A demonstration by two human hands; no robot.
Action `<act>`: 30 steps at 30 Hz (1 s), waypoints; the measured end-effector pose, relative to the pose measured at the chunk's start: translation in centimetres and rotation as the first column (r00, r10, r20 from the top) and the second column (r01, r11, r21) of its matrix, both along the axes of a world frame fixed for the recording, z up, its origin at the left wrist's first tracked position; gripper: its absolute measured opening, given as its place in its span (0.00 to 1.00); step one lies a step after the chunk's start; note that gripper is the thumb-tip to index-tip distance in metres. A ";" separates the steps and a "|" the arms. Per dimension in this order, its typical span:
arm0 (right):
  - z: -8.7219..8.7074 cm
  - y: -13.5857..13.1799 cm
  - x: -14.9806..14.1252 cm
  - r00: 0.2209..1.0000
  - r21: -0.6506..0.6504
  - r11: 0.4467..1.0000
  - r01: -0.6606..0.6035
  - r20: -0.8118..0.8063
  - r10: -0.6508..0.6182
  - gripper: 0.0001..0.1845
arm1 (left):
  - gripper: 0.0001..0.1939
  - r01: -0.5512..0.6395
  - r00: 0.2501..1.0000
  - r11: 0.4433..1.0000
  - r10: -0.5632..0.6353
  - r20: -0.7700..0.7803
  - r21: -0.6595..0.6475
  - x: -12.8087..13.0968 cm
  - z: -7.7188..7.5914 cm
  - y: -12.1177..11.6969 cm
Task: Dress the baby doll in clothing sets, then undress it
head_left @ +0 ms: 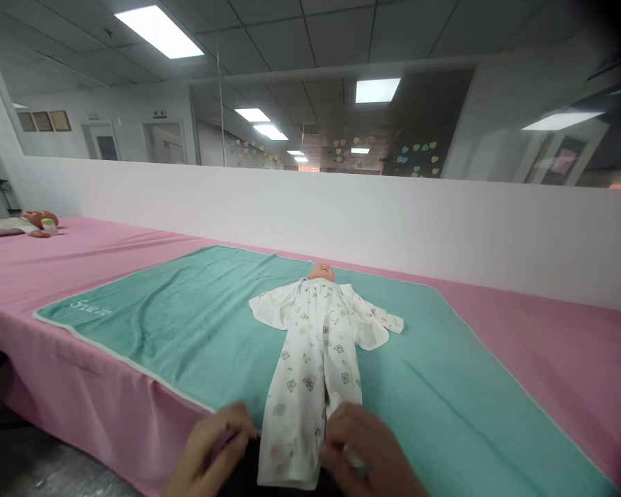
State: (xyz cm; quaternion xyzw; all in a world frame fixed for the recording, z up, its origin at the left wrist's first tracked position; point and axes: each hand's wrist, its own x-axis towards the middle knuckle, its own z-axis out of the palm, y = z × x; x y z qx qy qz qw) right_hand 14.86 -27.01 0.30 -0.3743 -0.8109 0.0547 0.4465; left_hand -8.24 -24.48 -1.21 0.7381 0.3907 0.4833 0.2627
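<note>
A baby doll (321, 272) lies on its back on a teal blanket (201, 331), its head at the far end. White baby trousers (305, 373) printed with small bears stretch from its middle toward me, legs nearest. A white top (277, 307) spreads out at both sides, and a printed sleeve (388, 319) shows at the right. My right hand (367, 445) is closed on the lower end of the right-hand trouser leg. Just left of the other leg, my left hand (214, 452) has its fingers curled to the thumb, with no cloth visible in them.
Pink cloth (108, 241) covers the long table under the blanket. Another doll (38, 219) lies at the far left, with a small green-topped item (48, 225) beside it. A white low wall (290, 214) with glass above runs along the back.
</note>
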 end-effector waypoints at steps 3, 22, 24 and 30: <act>4.0 2.3 2.3 0.974 -0.335 0.936 0.109 -0.150 -0.168 0.14 | 0.12 -0.023 0.997 0.995 0.017 -0.069 -0.100 0.6 2.5 5.5; -2.1 27.1 10.2 0.831 -0.405 0.859 0.314 -0.321 -0.455 0.20 | 0.15 0.331 0.860 0.909 -0.401 -0.317 -0.253 7.6 3.7 30.7; -2.3 27.4 10.4 0.824 -0.407 0.853 0.326 -0.320 -0.467 0.19 | 0.13 0.354 0.850 0.913 -0.405 -0.338 -0.203 7.9 3.6 31.1; -2.1 27.6 10.2 0.770 -0.411 0.806 0.425 -0.304 -0.561 0.18 | 0.09 -0.068 0.905 0.997 0.071 -0.420 0.022 10.3 2.2 31.3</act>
